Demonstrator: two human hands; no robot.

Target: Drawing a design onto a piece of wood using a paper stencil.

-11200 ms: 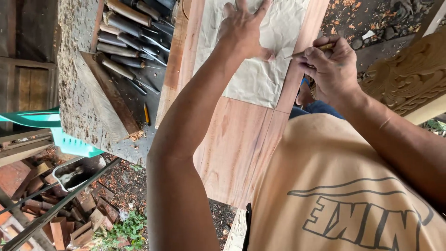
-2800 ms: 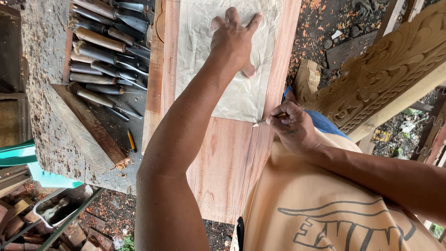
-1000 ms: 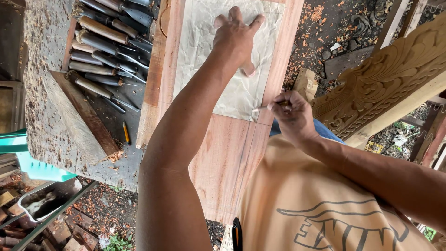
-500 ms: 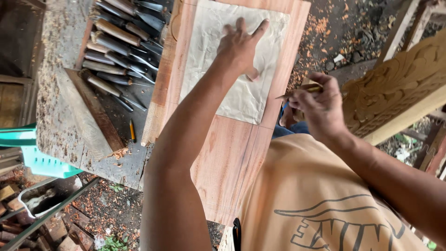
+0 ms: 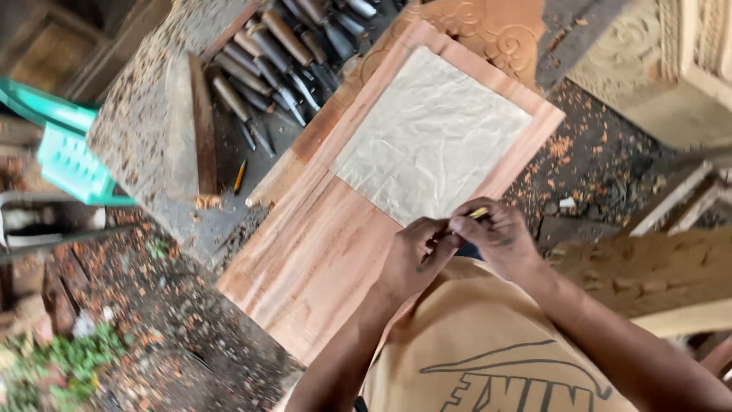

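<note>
Wooden board (image 5: 320, 244) lies flat with crinkly paper (image 5: 431, 141) on top | both hands meet over its near edge | right hand (image 5: 499, 240) fingers pinch a pencil (image 5: 479, 214) | left hand (image 5: 415, 259) fingers curl touching its tip | chisels (image 5: 282, 53) nearby

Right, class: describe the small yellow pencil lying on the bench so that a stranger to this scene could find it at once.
Start at the large reddish wooden board with the crumpled paper sheet on it. Just left of it lies a row of wood-handled chisels on the grey workbench. The yellow pencil lies alone below that row, beside a wooden block: thin, short and bright yellow, unlike the brown-handled, steel-bladed tools.
</note>
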